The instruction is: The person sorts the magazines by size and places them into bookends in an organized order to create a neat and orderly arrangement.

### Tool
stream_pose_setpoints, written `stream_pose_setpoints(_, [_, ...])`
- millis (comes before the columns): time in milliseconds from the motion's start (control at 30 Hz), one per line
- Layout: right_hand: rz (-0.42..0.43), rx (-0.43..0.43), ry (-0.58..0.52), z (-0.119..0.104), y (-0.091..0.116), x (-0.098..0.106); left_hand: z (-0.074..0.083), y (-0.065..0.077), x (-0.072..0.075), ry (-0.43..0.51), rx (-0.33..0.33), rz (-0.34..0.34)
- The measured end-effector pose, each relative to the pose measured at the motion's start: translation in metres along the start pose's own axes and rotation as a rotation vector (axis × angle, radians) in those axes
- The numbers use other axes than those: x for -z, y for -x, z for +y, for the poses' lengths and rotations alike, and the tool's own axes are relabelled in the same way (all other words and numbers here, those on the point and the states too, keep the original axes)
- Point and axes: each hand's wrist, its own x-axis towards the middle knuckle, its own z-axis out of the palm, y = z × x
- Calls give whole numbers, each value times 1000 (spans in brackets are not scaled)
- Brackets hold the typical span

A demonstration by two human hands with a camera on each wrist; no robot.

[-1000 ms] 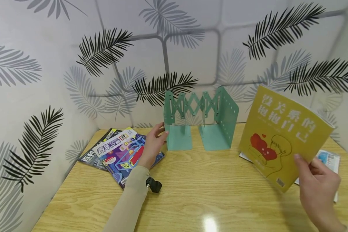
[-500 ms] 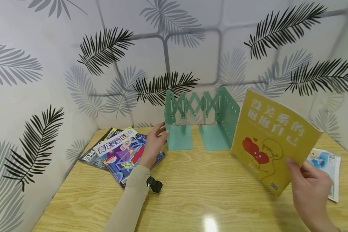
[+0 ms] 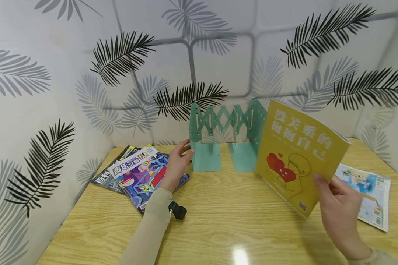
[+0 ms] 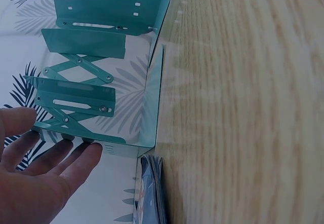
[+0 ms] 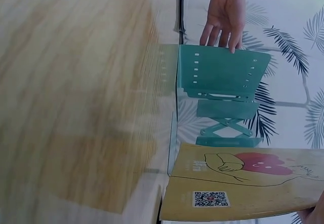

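A green metal expandable bookend (image 3: 223,119) stands by the wall, with perforated end panels and a crisscross linkage. My left hand (image 3: 177,165) rests against its left panel; in the left wrist view the fingers (image 4: 76,168) lie extended along the panel's outer face. My right hand (image 3: 339,213) pinches a yellow magazine (image 3: 305,158) by its lower right edge, thumb on the cover with its red heart drawing. It is held tilted above the table and overlaps the bookend's right panel. In the right wrist view the magazine (image 5: 243,183) is near the bookend.
Two overlapping magazines, a purple one (image 3: 142,176) and a dark one (image 3: 109,176), lie on the left of the wooden table (image 3: 219,221). A blue-and-white magazine (image 3: 374,195) lies at the right. A leaf-patterned wall (image 3: 219,66) rises directly behind.
My right hand has carried the yellow magazine leftward toward the bookend, uncovering more of the blue-and-white magazine. My left hand has stayed at the left panel.
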Motion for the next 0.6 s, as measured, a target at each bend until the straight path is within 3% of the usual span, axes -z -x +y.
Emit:
stream_pose_setpoints(200, [-34, 26, 71, 4, -4, -11, 4, 0, 2, 16, 15, -27])
stream_pose_setpoints(433, [-49, 29, 119, 7, -9, -22, 29, 17, 0, 7, 14, -40])
stream_pose_setpoints(600, [-57, 14, 123, 8, -11, -29, 31, 19, 0, 10, 4, -44])
